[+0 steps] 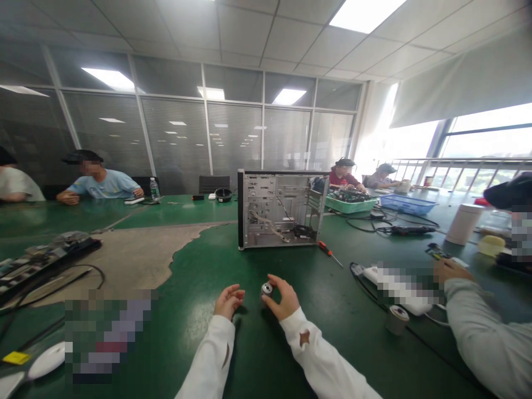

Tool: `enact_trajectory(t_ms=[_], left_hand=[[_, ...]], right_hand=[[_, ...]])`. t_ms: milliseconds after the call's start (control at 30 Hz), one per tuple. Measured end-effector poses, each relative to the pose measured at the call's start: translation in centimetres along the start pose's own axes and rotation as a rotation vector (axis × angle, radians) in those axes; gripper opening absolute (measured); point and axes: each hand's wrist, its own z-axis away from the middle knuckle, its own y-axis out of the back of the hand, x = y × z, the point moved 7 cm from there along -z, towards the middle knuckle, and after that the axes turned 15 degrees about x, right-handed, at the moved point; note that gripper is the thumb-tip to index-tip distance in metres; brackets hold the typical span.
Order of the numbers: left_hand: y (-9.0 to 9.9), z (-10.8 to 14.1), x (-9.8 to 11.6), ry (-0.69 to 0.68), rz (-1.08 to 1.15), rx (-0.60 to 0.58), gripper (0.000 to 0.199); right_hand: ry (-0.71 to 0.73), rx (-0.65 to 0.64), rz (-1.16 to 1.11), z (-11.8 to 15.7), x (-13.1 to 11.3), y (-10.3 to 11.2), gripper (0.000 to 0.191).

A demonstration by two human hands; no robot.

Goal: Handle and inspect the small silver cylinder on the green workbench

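Note:
My right hand (pixel 285 299) pinches a small silver cylinder (pixel 266 288) with a dark centre on its top, between thumb and fingers, just over the green tabletop. To its left, my left hand (pixel 228 301) is loosely curled, fingers slightly apart, with nothing visible in it. Beyond both hands stands an upright computer case (pixel 282 210), its side off and cables showing inside. A screwdriver (pixel 331 254) with a red-orange handle lies at the case's right corner.
At right, a co-worker's hand (pixel 453 271) holds a small part near a white power strip (pixel 399 291) and a metal-topped cylinder (pixel 398 320). Green (pixel 351 205) and blue baskets (pixel 407 204) stand behind. Electronic parts (pixel 45 257) and cables lie left. Other people sit around the table.

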Motion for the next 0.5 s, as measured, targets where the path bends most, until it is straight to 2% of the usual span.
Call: enact_trajectory(t_ms=[167, 333, 433, 500], left_hand=[[0.0, -0.1, 0.0, 0.0, 0.004, -0.005, 0.033], [0.1, -0.3, -0.1, 0.003, 0.013, -0.006, 0.033], [0.1, -0.4, -0.1, 0.008, 0.013, -0.007, 0.033], [0.1, -0.3, -0.1, 0.015, 0.015, -0.014, 0.033]], right_hand=[[-0.032, 0.154, 0.319, -3.0, 6.5, 6.1, 0.045], [-0.288, 0.238, 0.724, -3.6, 14.2, 12.7, 0.044], [-0.429, 0.253, 0.861, -2.9, 16.8, 15.3, 0.043], [-0.449, 0.263, 0.904, -2.6, 17.4, 16.4, 0.042]])
